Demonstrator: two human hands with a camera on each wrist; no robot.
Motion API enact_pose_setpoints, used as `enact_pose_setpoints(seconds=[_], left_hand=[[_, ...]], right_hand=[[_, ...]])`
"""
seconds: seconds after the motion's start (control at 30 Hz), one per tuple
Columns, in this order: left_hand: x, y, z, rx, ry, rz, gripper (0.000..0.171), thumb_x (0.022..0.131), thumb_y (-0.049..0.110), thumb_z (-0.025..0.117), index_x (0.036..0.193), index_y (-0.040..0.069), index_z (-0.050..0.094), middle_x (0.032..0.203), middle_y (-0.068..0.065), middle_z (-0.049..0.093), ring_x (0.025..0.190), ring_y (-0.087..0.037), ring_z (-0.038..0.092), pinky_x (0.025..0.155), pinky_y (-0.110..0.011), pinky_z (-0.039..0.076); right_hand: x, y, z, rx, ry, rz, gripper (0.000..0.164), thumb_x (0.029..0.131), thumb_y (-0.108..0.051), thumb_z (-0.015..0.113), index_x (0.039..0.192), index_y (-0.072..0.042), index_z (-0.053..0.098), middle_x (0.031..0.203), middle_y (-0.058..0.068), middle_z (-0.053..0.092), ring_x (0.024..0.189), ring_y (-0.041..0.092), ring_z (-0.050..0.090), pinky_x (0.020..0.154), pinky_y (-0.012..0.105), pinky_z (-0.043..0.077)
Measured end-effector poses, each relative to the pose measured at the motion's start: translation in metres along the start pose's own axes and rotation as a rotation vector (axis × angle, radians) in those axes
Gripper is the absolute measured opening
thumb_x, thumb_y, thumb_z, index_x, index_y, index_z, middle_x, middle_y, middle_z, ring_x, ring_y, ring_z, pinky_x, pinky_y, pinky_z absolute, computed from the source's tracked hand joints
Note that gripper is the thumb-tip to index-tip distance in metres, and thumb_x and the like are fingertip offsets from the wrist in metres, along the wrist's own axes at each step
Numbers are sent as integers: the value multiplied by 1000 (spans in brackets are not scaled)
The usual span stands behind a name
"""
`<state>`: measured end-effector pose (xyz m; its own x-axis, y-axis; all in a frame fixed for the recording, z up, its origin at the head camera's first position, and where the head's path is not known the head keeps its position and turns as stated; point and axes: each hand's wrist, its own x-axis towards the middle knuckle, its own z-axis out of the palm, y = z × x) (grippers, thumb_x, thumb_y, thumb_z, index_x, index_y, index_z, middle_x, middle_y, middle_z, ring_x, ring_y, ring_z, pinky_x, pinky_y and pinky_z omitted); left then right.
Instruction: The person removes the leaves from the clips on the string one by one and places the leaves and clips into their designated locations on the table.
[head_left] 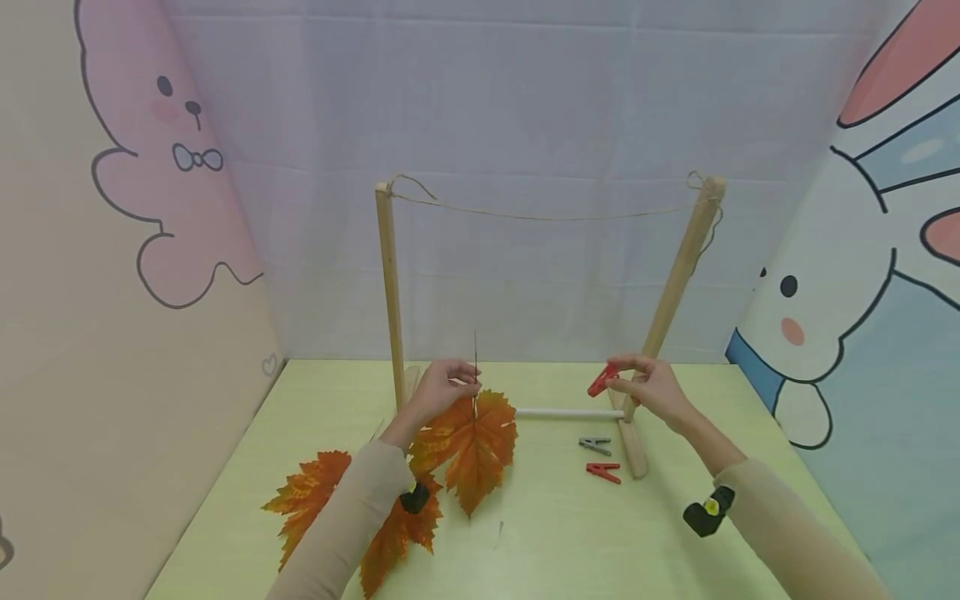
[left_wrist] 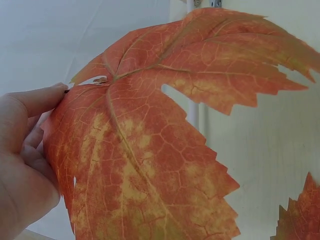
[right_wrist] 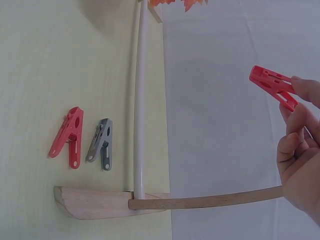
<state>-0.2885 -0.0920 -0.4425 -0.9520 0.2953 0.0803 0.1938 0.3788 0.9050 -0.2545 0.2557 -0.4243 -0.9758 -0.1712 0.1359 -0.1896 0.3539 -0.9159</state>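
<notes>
An orange artificial maple leaf (head_left: 480,450) hangs from my left hand (head_left: 447,390), which pinches its thin dark stem between thumb and fingers. In the left wrist view the same leaf (left_wrist: 150,130) fills most of the picture, its stem end at the fingertips. My right hand (head_left: 654,387) pinches a red clothespin (head_left: 602,380) by its handle ends, above the table near the right post. The right wrist view shows this red clothespin (right_wrist: 272,85) too. On the table below lie a grey clothespin (head_left: 595,446) and another red clothespin (head_left: 603,472).
A wooden frame has a left post (head_left: 390,292), a right post (head_left: 678,283) and a slack string (head_left: 540,218) tied between their tops. A white rod (head_left: 570,413) joins the bases. More orange leaves (head_left: 311,496) lie at the table's left, partly behind my left forearm.
</notes>
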Motion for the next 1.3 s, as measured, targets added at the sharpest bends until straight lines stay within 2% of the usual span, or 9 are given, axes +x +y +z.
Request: enact_pose_setpoints(seconds=[0.13, 0.27, 0.5, 0.7, 0.83, 0.93, 1.03, 1.13, 1.3], left_hand=[[-4, -5, 0, -12, -38, -37, 18, 82, 4, 65, 100, 1, 65, 86, -7, 65, 76, -17, 63, 67, -28, 52], [-7, -9, 1, -20, -63, -51, 19, 81, 3, 65, 100, 0, 65, 84, -7, 64, 76, -16, 62, 65, -27, 52], [-7, -20, -2, -2, -141, -27, 23, 80, 2, 66, 103, -2, 63, 83, -9, 65, 78, -18, 62, 65, -27, 52], [-6, -30, -5, -4, -197, -35, 24, 80, 0, 66, 104, -4, 62, 82, -10, 66, 75, -16, 63, 64, -26, 51], [-10, -33, -7, -12, -231, -39, 23, 80, -1, 65, 103, -7, 62, 82, -13, 66, 70, -15, 63, 63, -26, 51], [-13, -35, -9, -10, -265, -48, 23, 80, -3, 63, 102, -8, 61, 83, -16, 66, 68, -15, 63, 63, -26, 51], [-14, -40, -9, -13, -290, -71, 22, 81, -3, 62, 103, -7, 61, 85, -17, 67, 69, -15, 63, 64, -27, 52], [-15, -46, -10, -5, -292, -93, 23, 82, -1, 62, 104, -6, 61, 87, -16, 67, 74, -16, 63, 66, -27, 52], [-18, -55, -10, 26, -277, -66, 23, 82, -1, 63, 104, -7, 61, 88, -17, 66, 79, -20, 63, 67, -28, 52]], right_hand=[[0, 2, 1, 19, 10, 12, 41, 81, -13, 69, 115, 5, 56, 82, -7, 63, 44, 4, 38, 43, 22, 37], [-2, 4, 3, 13, 1, 21, 42, 81, -13, 68, 116, 6, 55, 82, -10, 63, 45, 3, 39, 45, 22, 40], [-6, 10, 7, 20, -7, 45, 42, 80, -13, 69, 115, 7, 56, 77, -7, 62, 44, 4, 39, 41, 22, 35], [-8, 17, 11, 48, -22, 49, 42, 81, -12, 68, 117, 7, 55, 97, 10, 64, 44, 5, 38, 45, 22, 40], [-11, 22, 13, 76, -25, 55, 42, 82, -10, 67, 117, 8, 54, 118, 22, 56, 44, 4, 37, 46, 22, 40], [-13, 26, 15, 65, -15, 72, 43, 81, -11, 68, 116, 9, 54, 115, 22, 58, 44, 3, 39, 46, 22, 40], [-15, 30, 18, 46, -6, 90, 42, 80, -13, 68, 114, 9, 55, 98, 16, 62, 45, 3, 40, 46, 23, 40], [-17, 34, 21, 29, -7, 102, 41, 81, -13, 68, 113, 8, 56, 99, 15, 62, 48, 4, 41, 46, 23, 40], [-20, 36, 27, -7, -1, 120, 41, 80, -16, 69, 114, 5, 58, 105, 18, 61, 50, 5, 42, 46, 23, 40]])
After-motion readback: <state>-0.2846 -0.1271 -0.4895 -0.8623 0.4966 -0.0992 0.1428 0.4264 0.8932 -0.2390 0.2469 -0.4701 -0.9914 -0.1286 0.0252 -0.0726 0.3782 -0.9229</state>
